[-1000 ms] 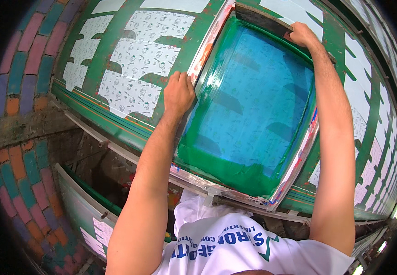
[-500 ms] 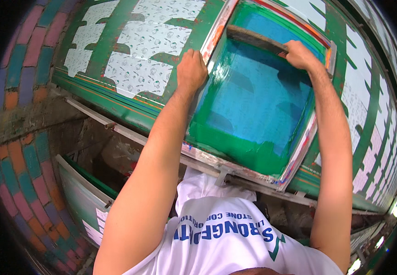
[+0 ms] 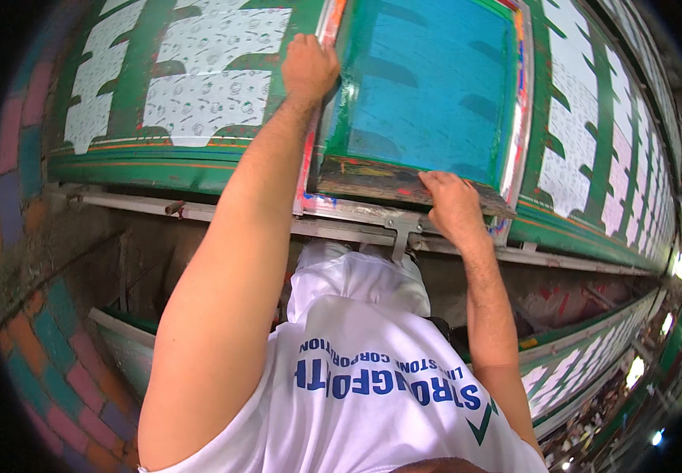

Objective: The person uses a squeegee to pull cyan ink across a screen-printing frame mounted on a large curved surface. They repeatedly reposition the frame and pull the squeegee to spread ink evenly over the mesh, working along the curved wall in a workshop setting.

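A screen printing frame [image 3: 524, 94] with blue mesh [image 3: 427, 87] lies on the green table. On its left side rail my left hand [image 3: 309, 69] is closed, gripping the edge. My right hand [image 3: 453, 206] holds a wooden squeegee [image 3: 380, 181], fingers over its top edge. The squeegee lies across the near end of the frame, tilted toward me, its wood stained with paint. Under the mesh, darker curved shapes show through. Any ink along the squeegee's blade is hidden beneath the wood.
White printed fabric pieces [image 3: 215, 75] lie on the green table [image 3: 132, 87] left of the frame, with more pieces [image 3: 569, 150] to the right. A metal rail [image 3: 230, 217] with a bracket [image 3: 401, 232] runs along the near edge. Another table [image 3: 593, 355] stands lower right.
My right hand has drawn the squeegee from the far part of the screen to its near end. The green ink pooled there no longer shows. My left hand still grips the frame.
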A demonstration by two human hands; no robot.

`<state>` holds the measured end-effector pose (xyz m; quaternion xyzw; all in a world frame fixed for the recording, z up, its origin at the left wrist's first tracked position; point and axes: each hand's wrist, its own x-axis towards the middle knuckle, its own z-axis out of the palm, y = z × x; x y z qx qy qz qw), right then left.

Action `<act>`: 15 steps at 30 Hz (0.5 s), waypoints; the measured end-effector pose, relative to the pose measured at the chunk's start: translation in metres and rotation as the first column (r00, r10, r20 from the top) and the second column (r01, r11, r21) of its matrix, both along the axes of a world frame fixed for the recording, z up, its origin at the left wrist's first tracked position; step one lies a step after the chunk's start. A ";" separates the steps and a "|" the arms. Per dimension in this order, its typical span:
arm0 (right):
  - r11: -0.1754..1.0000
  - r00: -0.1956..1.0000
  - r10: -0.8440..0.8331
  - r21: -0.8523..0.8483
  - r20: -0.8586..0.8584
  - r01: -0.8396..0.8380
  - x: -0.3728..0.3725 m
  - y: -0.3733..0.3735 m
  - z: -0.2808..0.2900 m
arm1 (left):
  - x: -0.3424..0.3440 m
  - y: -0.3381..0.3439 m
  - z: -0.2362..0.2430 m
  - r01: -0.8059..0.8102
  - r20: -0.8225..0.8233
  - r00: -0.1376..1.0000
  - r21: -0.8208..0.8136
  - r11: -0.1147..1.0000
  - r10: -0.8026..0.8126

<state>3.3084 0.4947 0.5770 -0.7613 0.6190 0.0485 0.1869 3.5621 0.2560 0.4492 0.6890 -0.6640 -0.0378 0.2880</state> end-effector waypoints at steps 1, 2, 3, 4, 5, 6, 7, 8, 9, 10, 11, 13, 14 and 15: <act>1.000 1.000 -0.018 -0.025 0.009 0.018 0.003 0.009 -0.001 | -0.001 0.001 0.001 0.012 0.017 1.000 0.029 1.000 -0.012; 0.998 0.999 -0.032 -0.053 0.019 0.033 0.006 0.016 -0.002 | 0.000 0.002 0.002 0.025 0.034 0.999 0.055 0.998 -0.027; 0.996 0.998 -0.056 -0.072 0.032 0.058 0.007 0.019 -0.002 | 0.002 0.002 0.003 0.035 0.057 0.998 0.070 0.997 -0.039; 0.994 0.998 -0.045 -0.096 0.042 0.049 0.007 0.020 -0.001 | 0.002 0.003 0.005 0.029 0.066 0.997 0.072 0.997 -0.034; 0.996 0.998 -0.034 -0.087 0.046 0.038 0.006 0.018 0.001 | 0.002 0.004 0.006 0.033 0.070 0.997 0.075 0.997 -0.038; 0.996 0.999 -0.019 -0.083 0.050 0.023 0.003 0.015 0.004 | 0.003 0.005 0.007 0.031 0.075 0.997 0.079 0.996 -0.037; 0.998 0.999 -0.016 -0.060 0.044 0.019 0.001 0.012 0.007 | 0.002 0.005 0.008 0.028 0.082 0.996 0.087 0.996 -0.035; 0.999 0.998 -0.040 -0.020 0.054 0.041 -0.002 0.009 0.009 | 0.002 0.005 0.009 0.022 0.075 0.997 0.101 0.995 -0.030; 0.999 0.998 -0.046 0.005 0.052 0.046 -0.003 0.009 0.012 | 0.002 0.005 0.010 0.024 0.078 0.996 0.093 0.995 -0.032; 0.998 0.997 -0.050 0.033 0.052 0.048 -0.005 0.009 0.014 | 0.002 0.004 0.011 0.025 0.085 0.996 0.093 0.995 -0.033; 0.998 0.997 -0.042 0.043 0.059 0.039 -0.006 0.011 0.015 | 0.002 0.005 0.012 0.025 0.095 0.995 0.097 0.995 -0.034; 1.000 0.997 -0.014 0.027 0.069 0.012 -0.006 0.018 0.012 | 0.000 0.005 0.012 0.024 0.099 0.994 0.107 0.994 -0.035; 1.000 0.996 0.014 -0.018 0.083 -0.013 -0.005 0.023 0.009 | 0.000 0.004 0.013 0.023 0.103 0.994 0.105 0.994 -0.034; 0.997 0.994 0.046 -0.065 0.094 -0.040 -0.005 0.027 0.005 | 0.000 0.004 0.013 0.022 0.108 0.994 0.092 0.996 -0.032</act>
